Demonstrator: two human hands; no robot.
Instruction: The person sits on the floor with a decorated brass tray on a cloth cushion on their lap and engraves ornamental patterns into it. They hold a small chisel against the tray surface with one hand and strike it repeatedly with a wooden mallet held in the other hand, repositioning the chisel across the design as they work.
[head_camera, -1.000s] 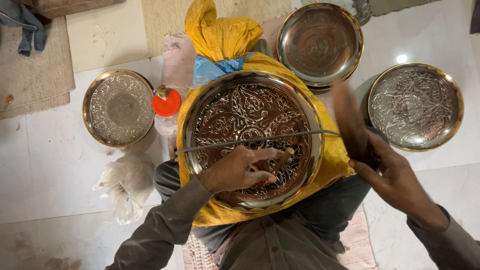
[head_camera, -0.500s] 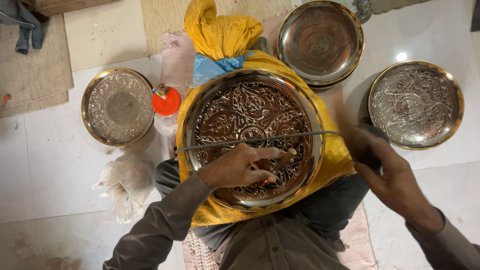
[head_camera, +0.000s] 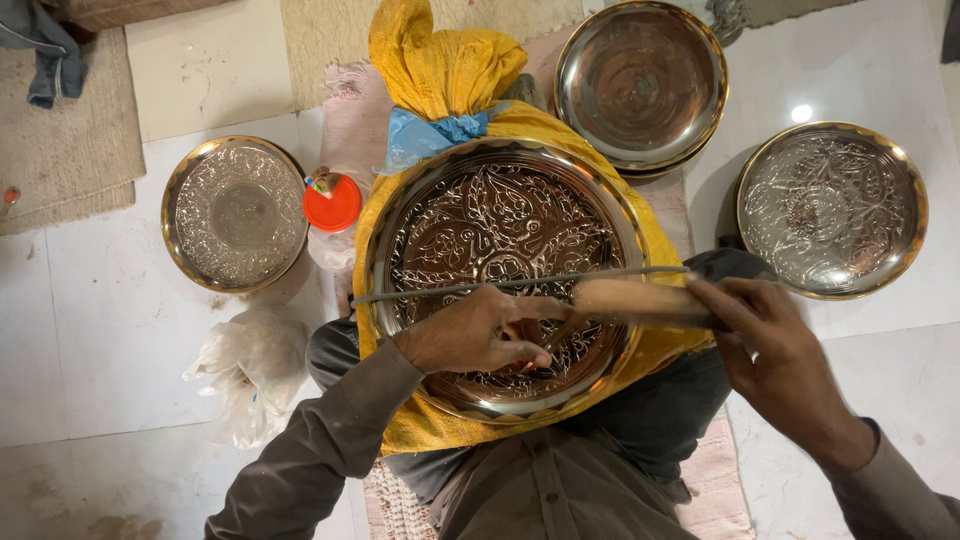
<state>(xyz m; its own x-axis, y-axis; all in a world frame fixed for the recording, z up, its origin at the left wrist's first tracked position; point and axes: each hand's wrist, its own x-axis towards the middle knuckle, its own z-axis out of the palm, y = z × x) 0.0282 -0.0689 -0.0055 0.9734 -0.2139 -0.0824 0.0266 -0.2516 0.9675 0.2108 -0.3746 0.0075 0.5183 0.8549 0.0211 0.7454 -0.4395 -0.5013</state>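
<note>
The left hand (head_camera: 480, 335) rests on the big carved plate (head_camera: 505, 275). Its fingers are curled tight around a small tool that points down at the metal. Most of that tool is hidden under the hand, so I cannot tell what kind it is. The right hand (head_camera: 785, 355) is closed around a wooden mallet (head_camera: 640, 300). The mallet lies sideways over the lower right part of the plate, and its end is close to the left hand. The mallet looks a bit blurry.

The big plate is round and dark, with leaves and curls cut all over it and a shiny rim. It sits on a yellow cloth bundle (head_camera: 450, 60) in the person's lap, right under the head camera. A thin metal rod (head_camera: 520, 283) lies across the plate from side to side, just above the left hand. A bit of blue cloth (head_camera: 430, 140) peeks out at the top of the bundle.

On the white floor (head_camera: 100, 330) there are more plates. A smaller silver plate with a gold rim (head_camera: 235, 213) lies to the left. Just beside it is a bottle with a red cap (head_camera: 333, 205). A crumpled clear plastic bag (head_camera: 250, 365) lies below them. A plain smooth plate (head_camera: 640, 85) sits at the top right, touching the bundle. Another carved silver plate (head_camera: 832, 210) lies far right, near the right hand. The person wears grey-brown sleeves (head_camera: 320, 450).
</note>
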